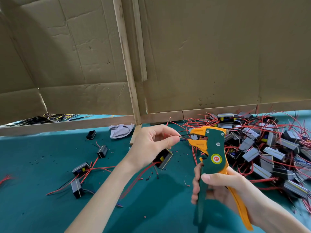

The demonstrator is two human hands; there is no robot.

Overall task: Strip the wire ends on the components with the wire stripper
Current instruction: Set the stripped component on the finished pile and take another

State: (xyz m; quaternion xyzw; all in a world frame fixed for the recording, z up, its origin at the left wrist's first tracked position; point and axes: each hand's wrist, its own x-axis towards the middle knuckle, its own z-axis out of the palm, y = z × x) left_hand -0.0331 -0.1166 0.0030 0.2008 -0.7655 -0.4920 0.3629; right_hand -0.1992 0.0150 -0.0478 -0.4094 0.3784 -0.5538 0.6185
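My right hand (223, 190) grips the handles of a green and orange wire stripper (212, 148), held upright above the table. My left hand (151, 145) pinches a thin black wire (185, 135) between thumb and forefinger, and the wire's end lies inside the stripper's orange jaws. A black box-shaped component (164, 158) with red wires hangs just under my left hand, partly hidden by the palm. Whether the pinched wire belongs to it I cannot tell.
A heap of black components with red wires (269, 148) fills the right side of the teal table (50, 212). Several single components (80, 169) lie at the left. A crumpled cloth (120, 131) sits by the wooden rail (67, 125). Cardboard walls stand behind. Insulation scraps dot the mat.
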